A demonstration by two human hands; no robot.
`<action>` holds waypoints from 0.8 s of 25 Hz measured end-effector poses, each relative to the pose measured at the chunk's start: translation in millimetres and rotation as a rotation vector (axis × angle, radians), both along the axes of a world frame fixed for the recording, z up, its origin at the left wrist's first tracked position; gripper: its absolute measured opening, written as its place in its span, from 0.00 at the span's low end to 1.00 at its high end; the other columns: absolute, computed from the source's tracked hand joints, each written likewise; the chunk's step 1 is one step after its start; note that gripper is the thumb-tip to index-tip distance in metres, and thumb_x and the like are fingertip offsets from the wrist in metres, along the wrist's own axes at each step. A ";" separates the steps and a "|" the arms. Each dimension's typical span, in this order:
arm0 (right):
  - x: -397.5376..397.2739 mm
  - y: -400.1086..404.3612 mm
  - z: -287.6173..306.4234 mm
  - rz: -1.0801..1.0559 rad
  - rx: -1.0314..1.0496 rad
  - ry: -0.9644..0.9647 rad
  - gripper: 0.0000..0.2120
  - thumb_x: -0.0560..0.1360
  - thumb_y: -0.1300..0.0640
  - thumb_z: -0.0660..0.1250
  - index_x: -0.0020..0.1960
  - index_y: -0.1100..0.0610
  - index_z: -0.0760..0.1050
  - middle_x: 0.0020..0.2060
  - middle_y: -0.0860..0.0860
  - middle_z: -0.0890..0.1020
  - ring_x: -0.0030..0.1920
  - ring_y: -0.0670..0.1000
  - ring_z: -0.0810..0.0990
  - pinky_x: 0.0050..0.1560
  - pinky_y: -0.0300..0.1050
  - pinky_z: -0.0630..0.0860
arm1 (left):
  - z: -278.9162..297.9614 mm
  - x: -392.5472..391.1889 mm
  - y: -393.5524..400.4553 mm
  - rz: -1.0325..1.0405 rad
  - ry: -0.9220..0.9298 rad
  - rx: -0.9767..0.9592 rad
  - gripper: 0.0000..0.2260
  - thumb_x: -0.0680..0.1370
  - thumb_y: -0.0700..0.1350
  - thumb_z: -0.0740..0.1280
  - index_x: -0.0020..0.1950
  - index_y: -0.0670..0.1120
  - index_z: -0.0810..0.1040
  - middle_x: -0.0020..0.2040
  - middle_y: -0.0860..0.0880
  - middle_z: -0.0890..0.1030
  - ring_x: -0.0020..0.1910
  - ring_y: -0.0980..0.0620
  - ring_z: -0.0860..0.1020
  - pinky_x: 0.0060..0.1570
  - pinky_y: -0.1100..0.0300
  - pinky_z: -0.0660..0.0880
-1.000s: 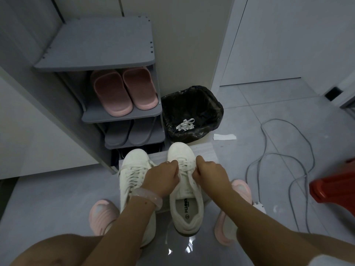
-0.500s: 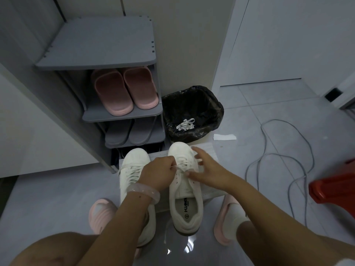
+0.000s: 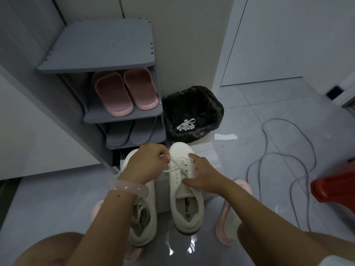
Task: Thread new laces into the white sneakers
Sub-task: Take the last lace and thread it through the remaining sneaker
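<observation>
So, lace [image 3: 173, 164]: running left off the right sneaker [image 3: 185, 189], toe pointing away
left hand [image 3: 145, 164]: fingers pinching the lace, nearer
right hand [image 3: 204, 176]: fingers spread, steadying

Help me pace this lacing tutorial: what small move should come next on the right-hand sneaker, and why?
Probably draw the lace taut through its eyelet. The left hand pinches the lace end, lifted off the right-hand sneaker, while the right hand steadies the upper. The strand between looks slack.

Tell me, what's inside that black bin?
A tangle of white laces lies in the black-lined bin. Whatever sits beneath them or under the liner's folds is hidden.
</observation>
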State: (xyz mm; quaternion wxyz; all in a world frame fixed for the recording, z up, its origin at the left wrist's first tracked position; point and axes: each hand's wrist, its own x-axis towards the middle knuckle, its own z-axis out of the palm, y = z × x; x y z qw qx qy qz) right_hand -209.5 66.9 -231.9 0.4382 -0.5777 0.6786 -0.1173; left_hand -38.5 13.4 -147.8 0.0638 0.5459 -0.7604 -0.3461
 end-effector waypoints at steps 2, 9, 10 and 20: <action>3.3 2.0 -2.1 0.068 -0.115 0.079 0.34 0.72 0.51 0.69 0.74 0.53 0.58 0.70 0.55 0.64 0.71 0.55 0.61 0.70 0.46 0.58 | 0.7 -4.2 1.2 -0.036 0.011 -0.017 0.06 0.77 0.44 0.64 0.41 0.49 0.76 0.35 0.56 0.74 0.34 0.58 0.71 0.34 0.62 0.66; -9.8 -2.1 6.6 -0.009 -0.165 0.023 0.08 0.75 0.63 0.64 0.53 0.60 0.78 0.49 0.52 0.78 0.47 0.46 0.74 0.41 0.26 0.68 | -6.2 -4.3 -2.8 -0.027 -0.013 -0.032 0.05 0.77 0.47 0.64 0.42 0.49 0.75 0.37 0.55 0.74 0.38 0.55 0.72 0.40 0.60 0.67; -9.3 -1.4 6.3 0.026 -0.166 0.037 0.07 0.74 0.64 0.65 0.51 0.60 0.78 0.46 0.51 0.77 0.46 0.47 0.74 0.41 0.28 0.68 | -12.2 -4.3 -2.5 -0.040 -0.050 -0.008 0.05 0.77 0.47 0.64 0.42 0.48 0.75 0.37 0.55 0.73 0.40 0.54 0.73 0.42 0.60 0.68; 0.8 -1.8 6.7 0.224 -0.304 0.338 0.04 0.79 0.60 0.56 0.51 0.58 0.68 0.49 0.57 0.77 0.43 0.54 0.73 0.41 0.43 0.63 | -67.5 -24.0 17.0 -0.195 -0.177 0.196 0.12 0.77 0.50 0.61 0.37 0.49 0.62 0.41 0.49 0.71 0.42 0.50 0.71 0.43 0.56 0.67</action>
